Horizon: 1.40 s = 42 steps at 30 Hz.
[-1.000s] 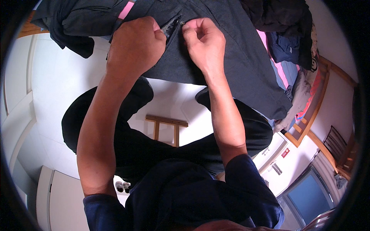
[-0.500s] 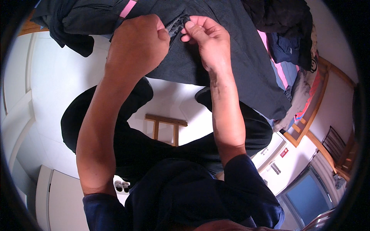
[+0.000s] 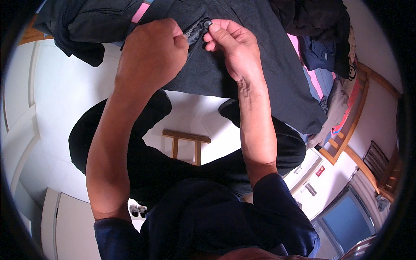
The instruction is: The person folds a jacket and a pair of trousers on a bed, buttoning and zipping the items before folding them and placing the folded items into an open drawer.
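Observation:
A dark garment (image 3: 242, 56) lies spread in front of me over the edge of a bed. My left hand (image 3: 154, 54) is closed on it, back of the hand up, with the fingertips mostly hidden. Just right of that, my right hand (image 3: 234, 41) pinches the garment's edge between thumb and fingers, at a small round button (image 3: 208, 24). Between the two hands runs a fold with shiny dark lining (image 3: 197, 32) and a strip of grey patterned cloth. Whether the garment is trousers or a jacket I cannot tell.
Dark clothes (image 3: 320, 26) are heaped at the far right, beside pink-striped bedding (image 3: 314, 78) and a wooden bed rail (image 3: 357, 117). Another dark garment (image 3: 89, 30) hangs over at the far left. A wooden stool frame (image 3: 186, 136) stands between my knees, and shoes (image 3: 138, 211) are at lower left.
My right hand has turned slightly, and the button's face now shows at its fingertips. The left hand has shifted a little left and down, still on the garment.

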### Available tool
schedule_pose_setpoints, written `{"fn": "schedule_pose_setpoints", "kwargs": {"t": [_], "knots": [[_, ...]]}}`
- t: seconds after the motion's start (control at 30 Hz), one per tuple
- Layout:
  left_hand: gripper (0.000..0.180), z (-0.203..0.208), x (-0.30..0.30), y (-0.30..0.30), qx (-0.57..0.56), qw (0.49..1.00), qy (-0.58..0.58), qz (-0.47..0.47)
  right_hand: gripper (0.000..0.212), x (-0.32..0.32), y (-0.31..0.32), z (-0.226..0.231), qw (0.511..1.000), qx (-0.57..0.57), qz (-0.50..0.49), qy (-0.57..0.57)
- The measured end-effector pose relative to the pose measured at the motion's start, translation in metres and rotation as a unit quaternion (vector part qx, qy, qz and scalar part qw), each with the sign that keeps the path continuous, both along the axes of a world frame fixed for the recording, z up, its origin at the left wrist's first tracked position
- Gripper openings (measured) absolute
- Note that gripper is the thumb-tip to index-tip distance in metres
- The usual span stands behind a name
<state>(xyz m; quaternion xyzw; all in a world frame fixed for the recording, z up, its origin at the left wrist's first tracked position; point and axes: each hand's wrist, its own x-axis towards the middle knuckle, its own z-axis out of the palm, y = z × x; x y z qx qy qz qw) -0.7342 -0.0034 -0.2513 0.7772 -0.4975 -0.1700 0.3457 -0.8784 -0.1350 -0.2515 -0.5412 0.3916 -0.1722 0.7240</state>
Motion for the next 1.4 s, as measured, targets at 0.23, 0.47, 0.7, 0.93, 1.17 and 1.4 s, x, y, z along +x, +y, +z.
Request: {"fn": "schedule_pose_setpoints", "kwargs": {"t": [0.23, 0.47, 0.7, 0.93, 1.17, 1.4], "knots": [[0.013, 0.003, 0.0, 0.0, 0.028, 0.999, 0.028, -0.001, 0.017, 0.001, 0.002, -0.005, 1.0, -0.005, -0.025, -0.003], [0.01, 0.004, 0.0, 0.0, 0.02, 0.999, 0.028, 0.001, 0.016, 0.008, 0.009, -0.005, 0.998, -0.064, -0.022, 0.008], [0.01, 0.01, 0.001, -0.003, 0.056, 0.998, 0.004, -0.013, 0.018, 0.014, 0.02, -0.01, 0.949, -0.306, -0.005, 0.08], [0.008, 0.016, -0.001, -0.001, 0.043, 0.999, -0.002, -0.007, 0.031, 0.003, 0.036, 0.004, 0.926, -0.318, 0.049, 0.2], [0.009, 0.02, -0.004, -0.007, 0.077, 0.997, -0.009, -0.001, 0.027, 0.001, 0.034, 0.0, 0.927, -0.319, 0.031, 0.196], [0.009, 0.027, -0.003, -0.007, 0.109, 0.994, -0.009, -0.01, 0.018, 0.008, 0.038, -0.001, 0.914, -0.339, -0.012, 0.224]]}}
